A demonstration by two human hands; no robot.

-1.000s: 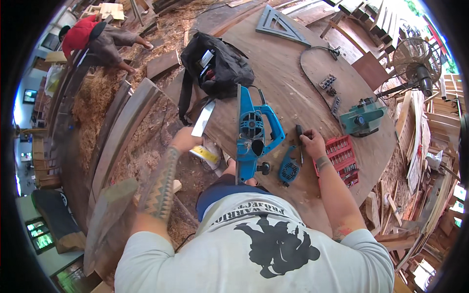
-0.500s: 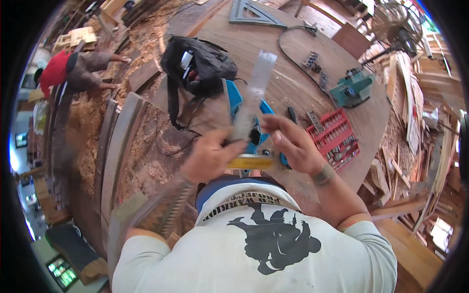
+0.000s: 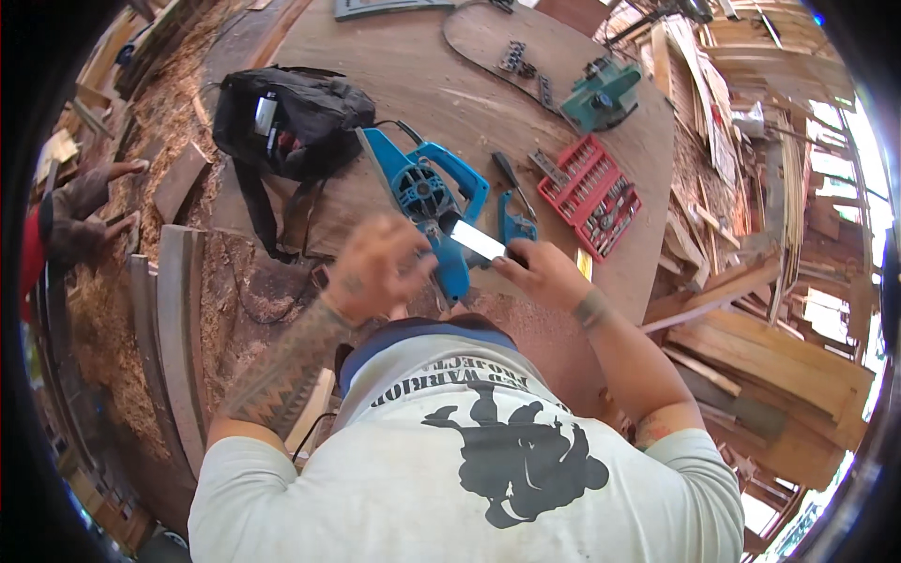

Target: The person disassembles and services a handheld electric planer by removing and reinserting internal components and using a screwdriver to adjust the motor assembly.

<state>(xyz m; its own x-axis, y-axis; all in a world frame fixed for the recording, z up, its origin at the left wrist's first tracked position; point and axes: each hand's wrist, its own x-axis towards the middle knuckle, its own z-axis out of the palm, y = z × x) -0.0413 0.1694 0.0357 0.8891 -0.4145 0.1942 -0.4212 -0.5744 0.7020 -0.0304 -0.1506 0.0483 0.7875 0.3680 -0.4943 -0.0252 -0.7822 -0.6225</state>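
A shiny flat metal strip (image 3: 477, 242) is pinched in my right hand (image 3: 549, 274). Its bright face slants up to the left, in front of the blue electric planer (image 3: 427, 190) on the table. My left hand (image 3: 375, 267), blurred by motion, hovers beside the planer's near end. Its fingers look loosely apart, with nothing visible in them. Beyond my right hand lie a small blue tool part (image 3: 516, 220) and a dark-handled tool (image 3: 511, 174). A yellow strip (image 3: 584, 263) shows partly behind my right hand; I cannot make out its kind.
A red socket set (image 3: 591, 192) lies open on the right, near a green power tool (image 3: 601, 97). A black backpack (image 3: 310, 122) rests at the left of the wooden table (image 3: 404, 56). Curved timbers (image 3: 178, 328) and wood shavings are further left, where another person (image 3: 70, 225) is partly visible.
The metal strip has passed from my left hand to my right and dropped lower. The yellow strip now shows by my right hand. The view has shifted, uncovering the planer.
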